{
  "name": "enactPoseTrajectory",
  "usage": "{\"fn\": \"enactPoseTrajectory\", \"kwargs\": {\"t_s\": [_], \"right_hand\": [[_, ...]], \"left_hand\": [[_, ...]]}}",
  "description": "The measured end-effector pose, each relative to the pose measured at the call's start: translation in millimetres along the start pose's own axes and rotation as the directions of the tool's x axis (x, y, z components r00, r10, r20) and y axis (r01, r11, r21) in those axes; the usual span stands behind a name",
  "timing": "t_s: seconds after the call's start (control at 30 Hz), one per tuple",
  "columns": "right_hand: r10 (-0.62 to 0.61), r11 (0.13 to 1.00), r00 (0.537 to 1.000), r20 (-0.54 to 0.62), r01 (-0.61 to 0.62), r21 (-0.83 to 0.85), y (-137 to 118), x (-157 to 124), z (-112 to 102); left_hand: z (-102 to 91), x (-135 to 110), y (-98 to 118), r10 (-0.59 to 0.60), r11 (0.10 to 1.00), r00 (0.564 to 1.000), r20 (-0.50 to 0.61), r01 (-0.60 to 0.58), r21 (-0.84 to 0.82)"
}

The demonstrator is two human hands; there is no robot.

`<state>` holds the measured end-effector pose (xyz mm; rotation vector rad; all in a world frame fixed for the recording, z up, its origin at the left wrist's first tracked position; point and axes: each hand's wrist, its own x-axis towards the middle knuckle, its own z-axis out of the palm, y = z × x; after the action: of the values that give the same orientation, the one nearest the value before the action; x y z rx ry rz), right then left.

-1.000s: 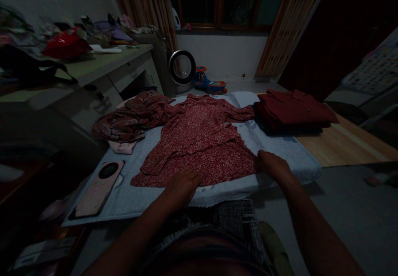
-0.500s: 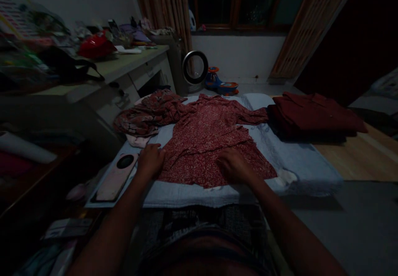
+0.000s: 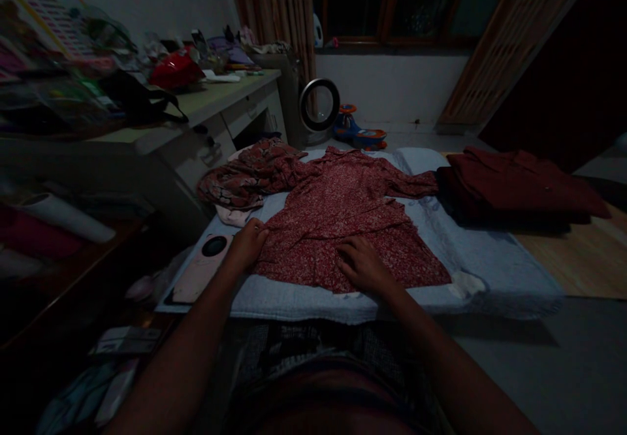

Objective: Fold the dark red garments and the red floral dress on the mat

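Observation:
A red blouse with a small pale print lies spread on a light blue cloth, hem toward me and one sleeve stretched to the right. Wrinkles and an overlapping layer cross its lower half. At its left edge, my left hand is closed, fingers pinching the fabric. My right hand rests on the lower middle of the blouse, fingers spread and slightly bent. Just left of my left wrist lies a pale pink phone with a round black camera ring. A crumpled patterned garment touches the blouse at the upper left.
Folded dark red clothes are stacked at the right, by a bare wooden surface. A cluttered desk stands at the left. Behind are a washing machine with its round door open and a blue-orange ride-on toy.
The camera view has turned slightly left. My left fingers have closed on the blouse's edge. My right hand has shifted left over the fabric, and its curled fingers have spread.

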<state>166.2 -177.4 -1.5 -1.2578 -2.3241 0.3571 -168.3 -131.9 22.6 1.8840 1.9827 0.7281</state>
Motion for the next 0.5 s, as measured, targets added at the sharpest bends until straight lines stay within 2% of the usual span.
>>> {"fn": "enactPoseTrajectory", "kwargs": {"t_s": [0.07, 0.13, 0.2, 0.27, 0.33, 0.4, 0.43, 0.5], "right_hand": [[0.002, 1.0, 1.0, 0.021, -0.002, -0.02, -2.2, -0.9, -0.9], [0.005, 0.999, 0.999, 0.035, -0.003, -0.043, -3.3, -1.7, -1.1], [0.008, 0.998, 0.999, 0.044, -0.005, -0.063, -3.5, -2.1, -1.2], [0.009, 0.997, 0.999, 0.052, -0.005, -0.076, -3.6, -1.9, -1.3], [0.011, 0.996, 0.998, 0.059, -0.006, -0.084, -4.3, -1.6, -1.4], [0.011, 0.996, 0.998, 0.069, -0.005, -0.087, -5.9, -2.0, -1.5], [0.01, 0.996, 0.997, 0.075, -0.003, -0.085, -6.8, -2.6, -1.4], [0.001, 0.997, 0.996, 0.091, 0.006, -0.073, -8.2, -4.6, -1.3]], "left_hand": [[-7.4, -2.9, -6.9, -0.01, 1.0, 1.0, -0.021, 0.01, -0.02], [-12.3, -5.3, -11.7, -0.024, 0.999, 1.0, -0.016, 0.024, 0.036], [-13.8, -7.9, -13.1, -0.034, 0.985, 0.999, 0.012, 0.032, 0.171], [-11.9, -11.1, -10.1, -0.02, 0.937, 1.0, -0.014, 0.024, 0.349], [-7.6, -15.4, -1.5, 0.049, 0.872, 0.992, -0.113, 0.012, 0.489], [-1.3, -21.8, 13.5, 0.161, 0.843, 0.966, -0.202, -0.028, 0.538], [2.8, -26.2, 23.2, 0.216, 0.848, 0.952, -0.217, -0.072, 0.524], [13.2, -37.6, 45.6, 0.33, 0.873, 0.931, -0.154, -0.239, 0.425]]}}
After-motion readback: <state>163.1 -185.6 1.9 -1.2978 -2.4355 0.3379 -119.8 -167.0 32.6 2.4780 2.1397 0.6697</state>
